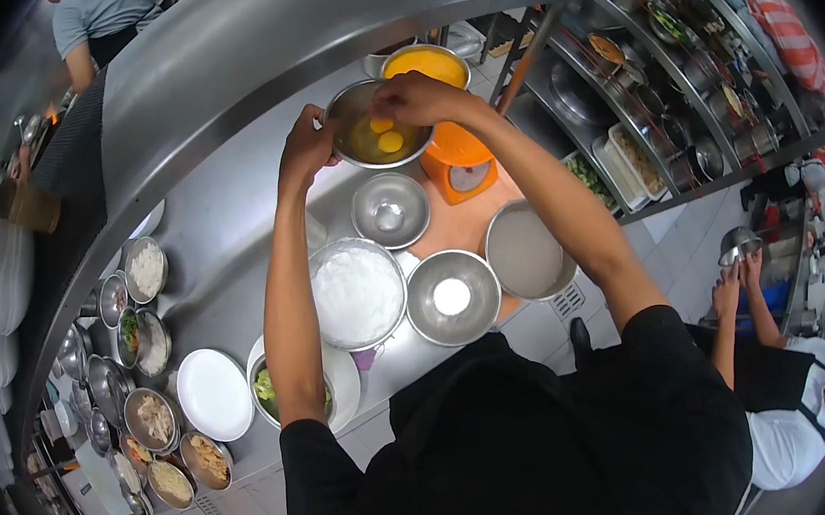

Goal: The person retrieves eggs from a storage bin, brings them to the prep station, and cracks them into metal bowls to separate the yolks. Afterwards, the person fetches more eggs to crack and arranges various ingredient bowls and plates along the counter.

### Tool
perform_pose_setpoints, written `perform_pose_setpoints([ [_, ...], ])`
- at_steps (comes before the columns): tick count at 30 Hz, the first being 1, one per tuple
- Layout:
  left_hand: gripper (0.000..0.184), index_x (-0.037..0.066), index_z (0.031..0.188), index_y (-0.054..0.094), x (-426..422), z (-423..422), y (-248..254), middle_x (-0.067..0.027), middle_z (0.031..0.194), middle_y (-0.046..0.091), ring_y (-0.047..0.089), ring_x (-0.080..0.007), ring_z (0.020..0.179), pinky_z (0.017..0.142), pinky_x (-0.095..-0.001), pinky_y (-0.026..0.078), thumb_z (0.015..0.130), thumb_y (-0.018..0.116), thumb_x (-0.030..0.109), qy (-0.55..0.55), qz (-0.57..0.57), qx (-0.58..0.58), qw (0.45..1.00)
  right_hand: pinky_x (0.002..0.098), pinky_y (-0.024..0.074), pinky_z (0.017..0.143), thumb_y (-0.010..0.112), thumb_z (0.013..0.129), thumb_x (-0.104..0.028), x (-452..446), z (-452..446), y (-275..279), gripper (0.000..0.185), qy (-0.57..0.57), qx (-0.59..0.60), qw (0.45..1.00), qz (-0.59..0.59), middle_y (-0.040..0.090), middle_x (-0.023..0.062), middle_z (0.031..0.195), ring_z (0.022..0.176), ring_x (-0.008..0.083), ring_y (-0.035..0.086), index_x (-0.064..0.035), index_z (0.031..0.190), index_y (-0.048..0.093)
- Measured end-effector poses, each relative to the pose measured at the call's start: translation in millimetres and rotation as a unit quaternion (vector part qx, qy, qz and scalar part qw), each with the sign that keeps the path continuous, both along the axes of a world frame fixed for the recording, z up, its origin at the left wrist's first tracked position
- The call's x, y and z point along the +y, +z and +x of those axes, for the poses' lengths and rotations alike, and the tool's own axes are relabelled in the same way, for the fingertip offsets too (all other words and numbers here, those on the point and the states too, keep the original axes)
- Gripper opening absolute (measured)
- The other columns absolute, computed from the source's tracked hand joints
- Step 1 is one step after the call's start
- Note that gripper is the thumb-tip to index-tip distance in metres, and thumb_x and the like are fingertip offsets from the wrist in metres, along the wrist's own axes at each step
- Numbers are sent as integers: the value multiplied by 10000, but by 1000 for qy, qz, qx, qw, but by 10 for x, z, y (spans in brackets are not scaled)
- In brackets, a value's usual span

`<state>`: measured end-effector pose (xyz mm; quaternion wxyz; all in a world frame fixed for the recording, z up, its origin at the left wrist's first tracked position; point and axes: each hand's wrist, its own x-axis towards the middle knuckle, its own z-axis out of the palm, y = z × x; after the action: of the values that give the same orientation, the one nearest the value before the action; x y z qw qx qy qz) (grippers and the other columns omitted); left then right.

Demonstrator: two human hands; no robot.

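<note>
While the left hand [306, 148] grips a metal bowl [348, 121] with egg yolks [390, 142] inside, the right hand [421, 99] is over it; whether that holds anything, I cannot tell. The metal bowl is just beyond a smaller bowl [390, 209].

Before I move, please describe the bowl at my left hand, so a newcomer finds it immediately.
At the far side of the steel counter, find the left hand holding a metal bowl by its rim, the right hand over it. Unlike its neighbours, it shows whole egg yolks.
</note>
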<state>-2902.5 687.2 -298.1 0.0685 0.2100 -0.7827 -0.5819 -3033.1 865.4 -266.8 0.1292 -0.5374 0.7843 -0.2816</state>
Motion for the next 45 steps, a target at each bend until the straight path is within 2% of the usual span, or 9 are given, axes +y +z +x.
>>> perform_pose_setpoints([
  [1,172,42,878,448,-12,-61,34,-80,671,569,557,-119,518,442,-247,482,873,565,169,8,-6,5,1000,336,478,736,519,909,-444,-57,-113,10,399,27,16,998,63,669,102,842,775,251,625,-85,963,683],
  [5,191,27,911,465,54,-257,79,-91,696,578,581,-133,534,448,-243,499,855,578,171,32,-5,21,999,383,473,761,484,914,-415,-97,-277,47,415,39,10,998,48,664,151,849,812,282,618,-56,860,685],
  [11,193,75,913,481,102,-519,24,-45,705,562,548,-109,569,484,-231,480,871,589,229,36,24,11,999,399,466,809,457,915,-405,-157,-492,-96,412,60,36,996,53,668,147,880,863,289,623,-72,865,695],
  [21,240,34,999,568,81,-733,-114,-52,777,584,597,-122,639,535,-245,530,859,585,228,52,45,38,997,390,484,799,524,838,-355,-369,-679,-162,333,135,130,975,123,681,140,901,875,273,641,-80,871,711],
  [23,247,34,1014,567,96,-741,-105,-56,798,584,603,-126,656,541,-248,535,860,585,226,54,46,34,997,360,519,672,569,814,-358,-399,-625,-130,351,43,47,981,181,680,151,876,778,263,660,-36,854,704],
  [29,307,19,1098,543,130,-747,-150,-82,875,582,620,-150,684,541,-261,558,863,585,211,67,28,23,997,289,489,492,639,767,-311,-502,-606,-45,331,12,19,944,329,646,140,733,521,201,608,16,812,662],
  [33,353,-7,1146,518,104,-772,-221,-132,970,587,645,-181,673,504,-275,572,869,580,204,55,-8,14,998,283,488,517,620,781,-295,-606,-725,-150,307,37,-63,930,359,607,120,661,531,161,594,10,767,645],
  [38,365,-18,1150,517,167,-729,-279,-171,945,609,665,-209,666,499,-285,576,874,585,210,79,-17,69,994,320,509,607,605,807,-286,-584,-899,-165,290,31,-285,903,321,621,127,667,608,202,622,-10,736,655],
  [45,368,-19,1149,507,142,-782,-463,-170,837,643,664,-197,621,488,-279,565,882,588,222,112,7,39,993,325,509,621,602,811,-287,-367,-1324,-99,289,-25,-347,919,185,626,128,675,623,208,625,-13,740,659],
])
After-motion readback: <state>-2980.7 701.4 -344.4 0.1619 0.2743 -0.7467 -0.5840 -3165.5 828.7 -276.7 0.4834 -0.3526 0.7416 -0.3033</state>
